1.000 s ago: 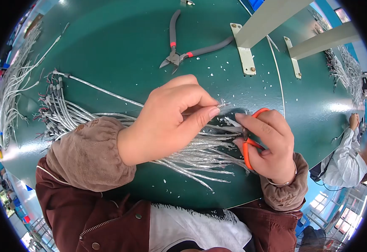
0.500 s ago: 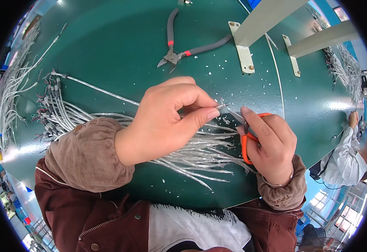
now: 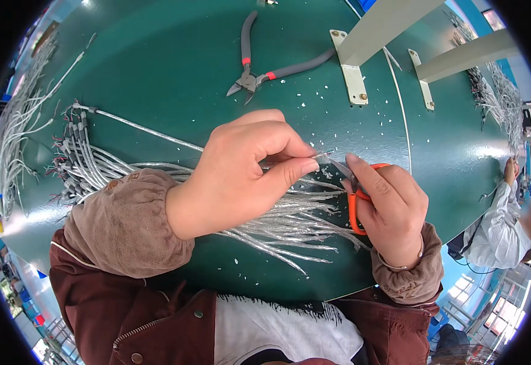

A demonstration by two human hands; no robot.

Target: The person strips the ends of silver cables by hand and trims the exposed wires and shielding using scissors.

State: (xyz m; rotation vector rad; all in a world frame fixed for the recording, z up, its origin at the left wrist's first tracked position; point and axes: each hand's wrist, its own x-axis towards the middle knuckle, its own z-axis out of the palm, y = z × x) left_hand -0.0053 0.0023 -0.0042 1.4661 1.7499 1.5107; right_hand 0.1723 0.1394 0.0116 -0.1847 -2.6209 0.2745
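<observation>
My left hand (image 3: 241, 173) pinches a silvery cable (image 3: 150, 131) close to its frayed end, between thumb and forefinger. The cable runs back to the left behind the hand. My right hand (image 3: 393, 210) is closed around orange-handled scissors (image 3: 355, 213), with their blades pointing left at the cable's end. Whether the blades touch the strands is too small to tell. Beneath both hands lies a bundle of silvery cables (image 3: 271, 222), their dark connector ends (image 3: 77, 152) to the left and frayed ends to the right.
Grey-handled cutting pliers (image 3: 249, 79) lie spread on the green table (image 3: 156, 67). Metal brackets (image 3: 355, 85) are bolted at the upper right. White scraps dot the surface. More cables (image 3: 22, 121) lie at the far left. A person in a light sleeve (image 3: 496, 225) sits at the right.
The hands stay almost in place. My right hand and the scissors have shifted very slightly left at the cable's end.
</observation>
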